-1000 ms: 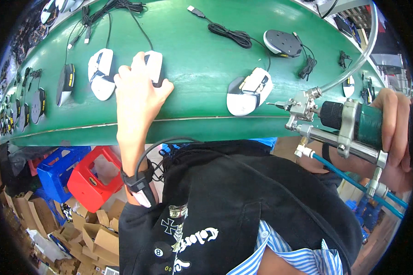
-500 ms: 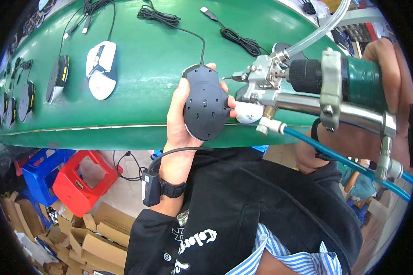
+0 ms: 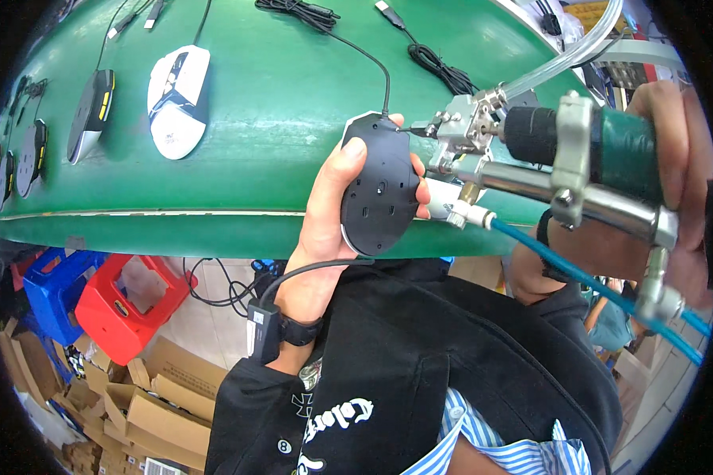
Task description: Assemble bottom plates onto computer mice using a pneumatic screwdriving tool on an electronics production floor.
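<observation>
My left hand (image 3: 330,194) is closed round a computer mouse (image 3: 379,178), its black underside with several small holes facing up. From the mouse's far end a black cable runs to a coiled bundle (image 3: 297,12). My right hand (image 3: 673,134), at the right edge, grips the green barrel of a hand-held automatic screwdriver (image 3: 531,134) with a metal head. The screwdriver's thin tip (image 3: 414,130) is at a hole near the far right edge of the mouse; whether it touches cannot be made out. A white-ended mouse (image 3: 438,192) lies partly hidden beneath the tool.
A green conveyor belt (image 3: 253,170) carries a white mouse (image 3: 178,103), a black one on its side (image 3: 93,115) and several more. Blue hoses (image 3: 562,265) and a clear tube (image 3: 566,59) join the tool. Red (image 3: 127,309) and blue (image 3: 51,293) stools and cardboard boxes (image 3: 166,404) stand below left.
The held mouse has moved right and slightly nearer me, bringing its far end to the screwdriver tip. The tool has barely shifted.
</observation>
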`<state>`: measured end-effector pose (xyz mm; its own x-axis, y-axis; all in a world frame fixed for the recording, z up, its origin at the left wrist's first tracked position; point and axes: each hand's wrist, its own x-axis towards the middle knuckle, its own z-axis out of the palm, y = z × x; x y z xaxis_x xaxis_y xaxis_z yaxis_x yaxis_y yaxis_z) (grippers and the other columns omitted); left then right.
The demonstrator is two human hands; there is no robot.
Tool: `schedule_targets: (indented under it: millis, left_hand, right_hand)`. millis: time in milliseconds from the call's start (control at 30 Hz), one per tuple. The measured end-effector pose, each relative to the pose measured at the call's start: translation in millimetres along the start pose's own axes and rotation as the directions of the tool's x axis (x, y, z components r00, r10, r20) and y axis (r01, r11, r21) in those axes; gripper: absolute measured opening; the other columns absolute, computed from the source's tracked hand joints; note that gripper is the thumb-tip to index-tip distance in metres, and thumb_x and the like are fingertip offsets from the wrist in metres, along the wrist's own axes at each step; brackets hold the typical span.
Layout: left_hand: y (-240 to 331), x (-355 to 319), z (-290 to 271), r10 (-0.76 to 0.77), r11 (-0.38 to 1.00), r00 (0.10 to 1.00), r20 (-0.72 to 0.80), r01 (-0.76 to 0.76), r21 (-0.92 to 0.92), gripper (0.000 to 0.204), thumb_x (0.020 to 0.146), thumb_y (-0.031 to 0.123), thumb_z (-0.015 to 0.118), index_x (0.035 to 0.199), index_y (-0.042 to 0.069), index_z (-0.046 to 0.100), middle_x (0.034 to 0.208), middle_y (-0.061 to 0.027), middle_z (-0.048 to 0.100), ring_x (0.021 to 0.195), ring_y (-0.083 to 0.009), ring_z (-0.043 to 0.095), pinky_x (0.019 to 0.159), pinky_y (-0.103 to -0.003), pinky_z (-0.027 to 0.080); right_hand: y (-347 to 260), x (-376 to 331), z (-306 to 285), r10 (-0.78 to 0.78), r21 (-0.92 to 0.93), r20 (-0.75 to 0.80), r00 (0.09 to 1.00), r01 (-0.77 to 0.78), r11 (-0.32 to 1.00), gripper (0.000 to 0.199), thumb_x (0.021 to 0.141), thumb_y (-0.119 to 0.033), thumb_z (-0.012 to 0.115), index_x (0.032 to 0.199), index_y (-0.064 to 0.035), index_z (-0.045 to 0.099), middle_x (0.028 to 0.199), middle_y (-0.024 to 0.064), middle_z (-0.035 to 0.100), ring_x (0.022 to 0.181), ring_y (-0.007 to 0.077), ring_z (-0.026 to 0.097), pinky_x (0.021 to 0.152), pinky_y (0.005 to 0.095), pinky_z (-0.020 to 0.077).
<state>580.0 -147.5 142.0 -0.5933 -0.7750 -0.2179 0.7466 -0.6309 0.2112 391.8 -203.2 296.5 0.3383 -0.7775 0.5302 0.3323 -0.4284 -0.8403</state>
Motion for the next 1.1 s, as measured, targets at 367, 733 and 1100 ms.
schedule_targets:
  millis: [367,733,1100]
  left_hand:
    - [-1.0,2.4,-1.6,0.038,0.999,0.998,-0.044,-0.036,0.032,0.06,0.094,0.048,0.046,0.133,0.003,0.04,0.1,-0.0171,0.059,0.083,-0.0269,0.066,0.073,-0.04,0.058]
    - [1.6,2.4,-5.3,0.015,1.0,0.999,-0.052,-0.015,0.002,0.056,0.095,0.048,0.045,0.121,-0.002,0.048,0.097,-0.0168,0.061,0.082,-0.0261,0.067,0.071,-0.039,0.059]
    - [2.0,0.6,-4.2,0.041,0.995,0.997,-0.064,-0.036,0.089,0.057,0.095,0.05,0.046,0.123,0.0,0.045,0.097,-0.0182,0.061,0.081,-0.0259,0.067,0.071,-0.038,0.059]
  right_hand:
    - [61.0,-94.9,27.7,0.356,-0.396,-0.218,0.909,-0.415,0.819,0.018,0.087,-0.023,0.06,0.073,-0.0136,0.066,0.066,0.0013,0.063,0.064,0.0207,0.064,0.056,0.0305,0.0507]
    - [108.1,-137.0,25.9,0.464,-0.474,-0.384,0.799,-0.601,0.643,0.021,0.084,-0.017,0.063,0.064,-0.0143,0.069,0.063,0.0022,0.066,0.063,0.022,0.067,0.054,0.0303,0.051]
    - [3.7,-1.7,-2.6,0.037,0.014,-0.031,0.999,-0.037,0.999,0.018,0.083,-0.013,0.065,0.065,-0.0137,0.068,0.063,0.0016,0.066,0.062,0.0193,0.066,0.055,0.0277,0.0516]
